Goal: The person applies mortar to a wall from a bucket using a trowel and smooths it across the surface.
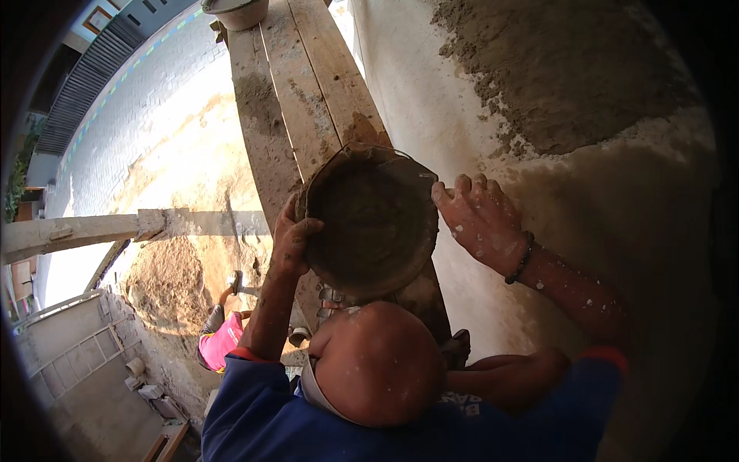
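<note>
A round dark bucket [372, 219], its inside coated with grey-brown mortar or muddy liquid, is in front of me over wooden planks. How much it holds is hard to tell in the shade. A thin wire handle lies along its far rim. My left hand [291, 239] grips the bucket's left side, thumb over the rim and fingers outside. At the right rim, by the handle's end, the curled fingers of my right hand [483, 219] hold the edge. Pale mortar specks dot that hand and forearm, and a dark bracelet circles the wrist.
Mortar-stained planks [312, 85] run away from me, with another bucket [237, 11] at their far end. To the right rises a wall [431, 92] with wet plaster [570, 77]. Below left are a wooden beam [77, 231], a sand heap [165, 281] and a person in pink [221, 343].
</note>
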`<action>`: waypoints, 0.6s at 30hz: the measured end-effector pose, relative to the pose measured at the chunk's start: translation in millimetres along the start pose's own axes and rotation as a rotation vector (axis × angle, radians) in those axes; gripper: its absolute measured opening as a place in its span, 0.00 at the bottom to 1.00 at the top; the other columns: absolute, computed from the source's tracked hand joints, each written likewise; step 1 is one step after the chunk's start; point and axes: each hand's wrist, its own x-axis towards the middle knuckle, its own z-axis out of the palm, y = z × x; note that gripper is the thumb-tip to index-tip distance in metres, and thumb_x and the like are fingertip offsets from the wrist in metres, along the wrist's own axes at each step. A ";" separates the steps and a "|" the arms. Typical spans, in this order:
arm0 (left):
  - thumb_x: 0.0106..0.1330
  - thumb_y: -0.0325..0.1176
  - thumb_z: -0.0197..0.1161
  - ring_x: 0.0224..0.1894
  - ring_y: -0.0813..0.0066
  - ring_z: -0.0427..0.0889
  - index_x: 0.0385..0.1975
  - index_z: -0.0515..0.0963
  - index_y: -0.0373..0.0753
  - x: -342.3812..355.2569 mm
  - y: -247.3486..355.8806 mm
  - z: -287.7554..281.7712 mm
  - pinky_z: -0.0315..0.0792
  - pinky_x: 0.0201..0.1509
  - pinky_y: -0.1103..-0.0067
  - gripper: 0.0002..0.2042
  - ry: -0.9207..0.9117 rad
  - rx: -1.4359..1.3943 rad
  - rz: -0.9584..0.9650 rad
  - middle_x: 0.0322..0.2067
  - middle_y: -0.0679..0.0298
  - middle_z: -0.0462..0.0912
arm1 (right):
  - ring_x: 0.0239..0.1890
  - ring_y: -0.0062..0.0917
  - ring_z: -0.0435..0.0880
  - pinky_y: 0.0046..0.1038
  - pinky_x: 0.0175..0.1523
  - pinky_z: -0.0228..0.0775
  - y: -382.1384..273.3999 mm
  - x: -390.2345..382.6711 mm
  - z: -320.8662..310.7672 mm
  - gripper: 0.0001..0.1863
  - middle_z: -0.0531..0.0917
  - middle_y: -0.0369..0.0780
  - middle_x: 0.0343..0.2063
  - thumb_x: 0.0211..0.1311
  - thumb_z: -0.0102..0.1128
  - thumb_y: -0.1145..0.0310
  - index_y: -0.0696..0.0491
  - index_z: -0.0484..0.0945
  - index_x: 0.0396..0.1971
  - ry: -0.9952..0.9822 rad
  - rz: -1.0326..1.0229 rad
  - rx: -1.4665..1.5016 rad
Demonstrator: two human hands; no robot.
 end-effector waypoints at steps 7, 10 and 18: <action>0.46 0.18 0.58 0.47 0.68 0.81 0.56 0.71 0.32 1.1 -2.5 28.9 0.76 0.55 0.74 0.30 0.058 0.116 0.029 0.47 0.59 0.81 | 0.31 0.43 0.84 0.43 0.38 0.78 -15.2 -4.0 87.4 0.13 0.81 0.48 0.23 0.57 0.55 0.68 0.54 0.74 0.42 -0.141 -0.018 0.571; 0.45 0.17 0.57 0.46 0.70 0.81 0.55 0.71 0.31 -2.0 -3.0 37.4 0.75 0.54 0.75 0.30 0.101 0.137 0.030 0.46 0.60 0.81 | 0.32 0.44 0.84 0.44 0.42 0.78 -23.8 -8.3 94.0 0.17 0.82 0.48 0.26 0.57 0.55 0.66 0.56 0.74 0.45 -0.193 0.023 0.731; 0.45 0.18 0.57 0.46 0.70 0.81 0.56 0.71 0.31 -7.9 -8.4 31.8 0.75 0.55 0.75 0.30 0.084 0.174 0.060 0.46 0.60 0.81 | 0.36 0.50 0.83 0.45 0.44 0.76 -27.0 -36.1 97.1 0.22 0.84 0.53 0.32 0.59 0.59 0.61 0.58 0.73 0.50 -0.185 0.112 1.018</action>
